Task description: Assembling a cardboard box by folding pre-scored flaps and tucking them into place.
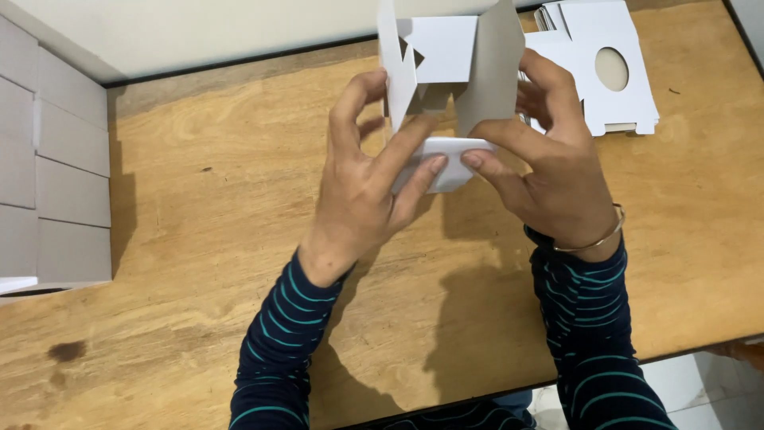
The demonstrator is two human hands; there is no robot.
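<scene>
Wooden bench [199,199] lies under your hands: left hand [362,187] and right hand [557,171] both pinch the half-folded white carton [446,64] held above it, beside flat carton blanks [621,95].

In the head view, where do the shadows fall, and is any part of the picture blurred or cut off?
Head view: the left hand and right hand cast dark shadows toward the near edge of the wooden table; the white carton they hold is cut off at the top edge; overall focus is sharp, without strong glare.
</scene>
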